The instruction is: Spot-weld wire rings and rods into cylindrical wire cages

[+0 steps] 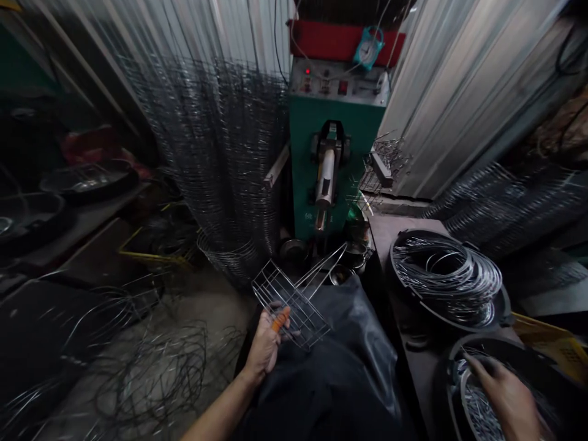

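My left hand [267, 340] is closed on the near edge of a wire grid piece [294, 297], held over my lap above a dark apron [349, 355]. An orange cover shows on one finger. Long wire prongs run from the grid toward a green welding machine [331, 153] straight ahead. My right hand [503, 395] reaches into a black tub [542, 361] at the lower right and rests on the wire rings inside it; its fingers are curled over the rings.
A second black tub [407, 288] of coiled wire rings stands on the bench to the right. Tall stacks of wire frames [220, 159] stand left of the machine. Loose wire [151, 373] litters the floor at left. Dark pans [87, 177] sit far left.
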Demonstrator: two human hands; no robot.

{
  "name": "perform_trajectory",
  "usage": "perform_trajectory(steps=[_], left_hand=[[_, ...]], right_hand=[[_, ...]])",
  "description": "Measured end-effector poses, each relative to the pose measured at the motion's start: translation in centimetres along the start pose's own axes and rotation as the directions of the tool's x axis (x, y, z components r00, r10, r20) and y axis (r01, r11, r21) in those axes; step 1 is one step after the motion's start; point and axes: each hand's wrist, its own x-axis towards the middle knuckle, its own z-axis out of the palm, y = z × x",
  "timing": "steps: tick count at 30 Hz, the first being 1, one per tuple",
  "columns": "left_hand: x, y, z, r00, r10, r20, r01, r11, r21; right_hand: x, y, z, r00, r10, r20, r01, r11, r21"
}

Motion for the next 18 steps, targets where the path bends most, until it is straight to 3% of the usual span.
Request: perform_trajectory(steps=[1,3,6,8,12,15,18], left_hand=[[0.0,0.2,0.2,1.0,-0.002,-0.002,0.002,1.0,0.01],[0.1,0.6,0.6,1.0,0.007,-0.025,-0.006,1.0,0.031],[0.3,0.8,1.0,0.999,0.016,-0.049,-0.015,1.0,0.014],[0.5,0.8,1.2,0.999,0.022,-0.046,-0.022,1.0,-0.008],[1.3,1.3,1.5,0.998,0.053,-0.023,-0.053,0.999,-0.006],[2.2,1.9,2.0,0.997,0.078,-0.011,-0.079,0.997,-0.01],[3.3,2.5,2.4,0.996,0.085,0.003,-0.085,0.996,-0.022]], right_hand=[[0.2,-3.7,-0.4,0.999,-0.048,0.014,0.047,0.995,0.083],[0.5,-11.6,-0.4,0.96,-0.273,0.058,0.244,0.921,0.304],[0.6,-22.1,1.2,0.824,-0.549,0.136,0.398,0.734,0.55],[0.8,-27.1,2.7,0.753,-0.64,0.155,0.41,0.641,0.649],[1.7,-32.5,5.1,0.72,-0.659,0.218,0.244,0.535,0.809],[2.1,-33.9,5.7,0.72,-0.635,0.278,0.031,0.43,0.902],[2.6,-34.5,5.8,0.731,-0.62,0.286,-0.072,0.347,0.935]])
